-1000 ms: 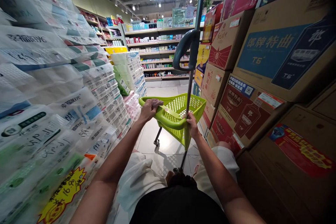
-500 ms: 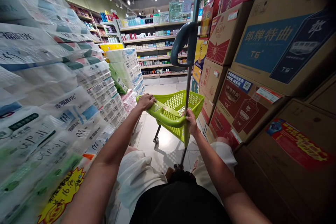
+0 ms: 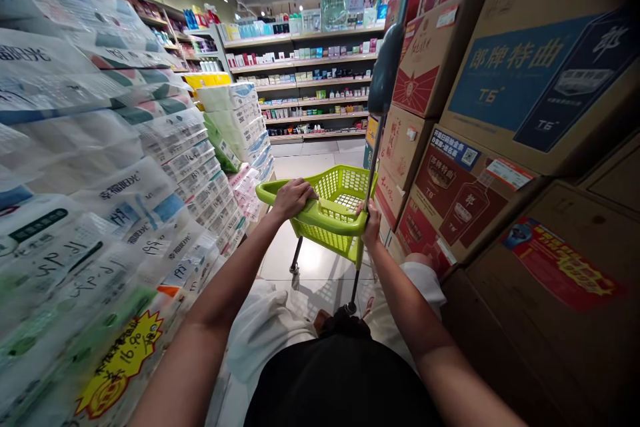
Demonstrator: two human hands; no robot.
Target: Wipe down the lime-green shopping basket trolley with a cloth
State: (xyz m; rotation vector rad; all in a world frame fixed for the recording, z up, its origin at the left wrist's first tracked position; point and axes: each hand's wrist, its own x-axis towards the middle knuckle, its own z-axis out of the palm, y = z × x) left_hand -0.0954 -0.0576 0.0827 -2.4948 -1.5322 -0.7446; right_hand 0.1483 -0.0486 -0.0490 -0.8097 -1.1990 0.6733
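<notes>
A small lime-green shopping cart [image 3: 327, 219] with a perforated basket stands on the tiled floor in front of my legs. My left hand [image 3: 296, 199] lies over its rounded handle, fingers curled round the bar. At the handle's right corner, my right hand [image 3: 371, 221] is closed round a tall grey pole [image 3: 373, 163] fixed to the cart, with its thumb towards the basket. Higher up, the pole carries a dark blue-grey loop [image 3: 387, 70], seen nearly edge-on. I see no goods in the visible part of the basket.
Plastic-wrapped tissue packs [image 3: 125, 193] are piled close along the left. Stacked cardboard cartons [image 3: 480, 193] line the right, close to the pole. A narrow tiled aisle [image 3: 315, 152] runs between them to shelves [image 3: 310, 67] of small boxes and bottles.
The cart has turned, its handle swinging rightward, and the pole leans further right with its loop now edge-on. My left hand has shifted right with the handle; both hands keep their hold.
</notes>
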